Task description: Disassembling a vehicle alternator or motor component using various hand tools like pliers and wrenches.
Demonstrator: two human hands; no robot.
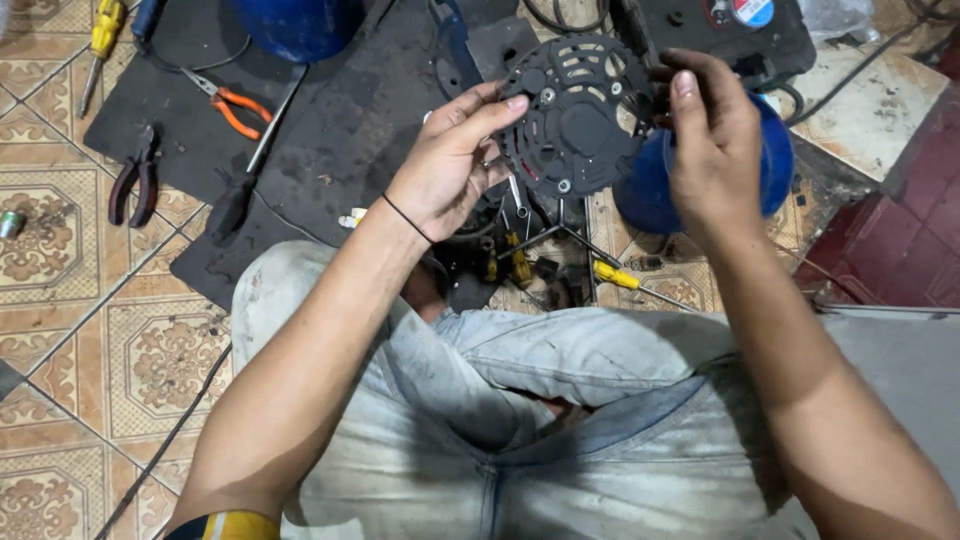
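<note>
**Both hands on the round black cover**

You hold a round black slotted cover (578,115) up in the upper middle of the frame, above your knees. Your left hand (450,165) grasps its left edge, thumb across the top rim and fingers curled behind. Your right hand (712,150) grips the right edge, fingertips (684,82) bent over the rim. Behind the right hand sits a blue rounded container (775,165).

Below the cover, on the tiled floor (60,250), lies a cluster of small tools, with a yellow-handled screwdriver (618,277) among them. On the dark mat (330,130) at upper left lie orange-handled pliers (232,105); dark red-handled pliers (135,178) rest at its left edge, partly on the tiles. Another yellow screwdriver (103,35) lies in the top left corner. Your pale denim trousers (560,420) fill the lower middle.
</note>
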